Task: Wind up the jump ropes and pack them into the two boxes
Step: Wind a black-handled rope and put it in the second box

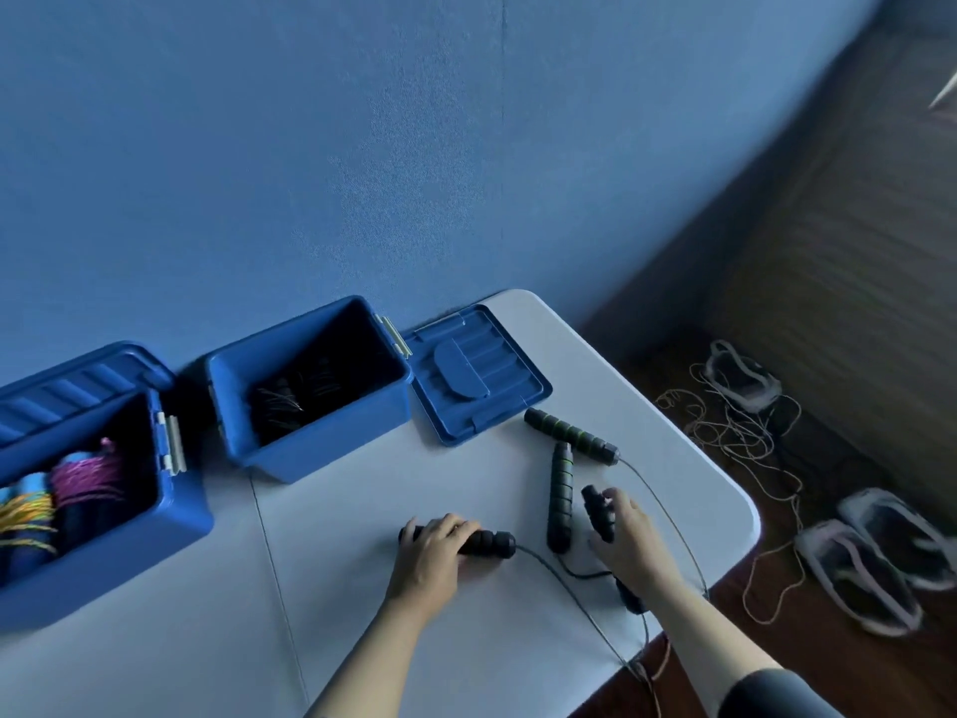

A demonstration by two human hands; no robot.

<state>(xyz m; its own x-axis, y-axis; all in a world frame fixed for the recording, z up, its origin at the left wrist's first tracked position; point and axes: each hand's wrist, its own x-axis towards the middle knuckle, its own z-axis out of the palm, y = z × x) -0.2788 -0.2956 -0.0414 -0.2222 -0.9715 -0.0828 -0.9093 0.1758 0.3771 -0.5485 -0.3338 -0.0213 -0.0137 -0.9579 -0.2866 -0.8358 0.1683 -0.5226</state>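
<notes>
Two open blue boxes stand at the back of the white table [362, 614]. The left box [171, 515] holds wound colourful ropes; the middle box [321, 437] holds dark wound ropes. My left hand [432, 554] grips a black rope handle [489, 542] lying on the table. My right hand [629, 536] grips another black handle [598, 507], whose lower end sticks out below my wrist. Thin grey cord [580, 598] runs from the handles over the table's front edge. A second rope's two green-ringed black handles [569, 435] [560, 497] lie between the lid and my right hand.
A blue lid [479, 378] lies flat right of the middle box; another lid [67, 386] leans behind the left box. A blue wall backs the table. On the floor to the right lie tangled cord [740, 437] and several slippers [859, 577].
</notes>
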